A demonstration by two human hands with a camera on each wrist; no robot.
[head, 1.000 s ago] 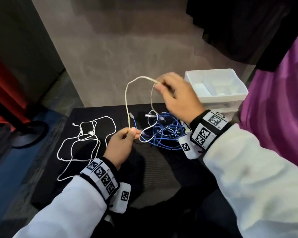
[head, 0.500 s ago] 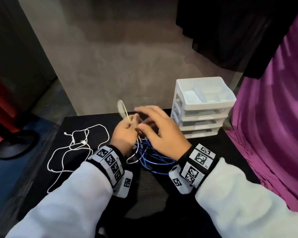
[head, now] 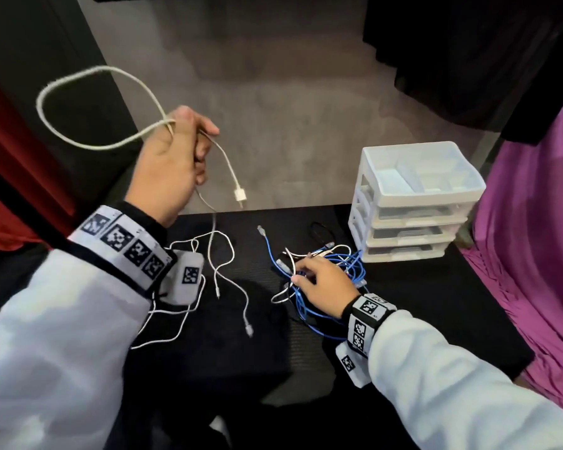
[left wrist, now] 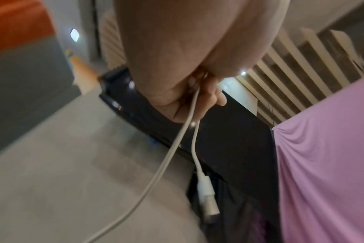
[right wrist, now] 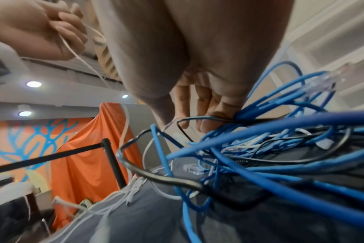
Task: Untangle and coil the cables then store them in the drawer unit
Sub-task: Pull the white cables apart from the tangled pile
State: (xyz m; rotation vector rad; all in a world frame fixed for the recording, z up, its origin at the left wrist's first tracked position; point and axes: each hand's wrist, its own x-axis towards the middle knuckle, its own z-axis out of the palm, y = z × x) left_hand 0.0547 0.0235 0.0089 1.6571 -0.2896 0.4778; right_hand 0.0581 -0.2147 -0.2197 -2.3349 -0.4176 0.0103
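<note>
My left hand (head: pixel 199 147) is raised above the table's far left edge and grips a thick white USB cable (head: pixel 78 76). One loop arches up to the left, and its plug (head: pixel 240 194) dangles below the fingers. In the left wrist view the fingers (left wrist: pixel 210 95) curl round the same cable (left wrist: pixel 177 139), with the plug (left wrist: pixel 206 194) hanging free. My right hand (head: pixel 306 271) lies on a tangle of blue cables (head: pixel 348 267) on the black table (head: pixel 420 303). Its fairly straight fingers (right wrist: pixel 197 106) press into the blue cables (right wrist: pixel 260 148) and a black cable (right wrist: pixel 156 177).
A white three-drawer unit (head: pixel 413 203) stands at the table's far right, its drawers closed and its top tray open. Thin white cables (head: pixel 221 264) lie loose on the table's left half. Purple cloth (head: pixel 533 254) hangs on the right, with grey floor beyond the table.
My left hand has lifted up and to the left, and the white cable now hangs clear of the tangle. My right hand has let go of it and dropped onto the blue tangle.
</note>
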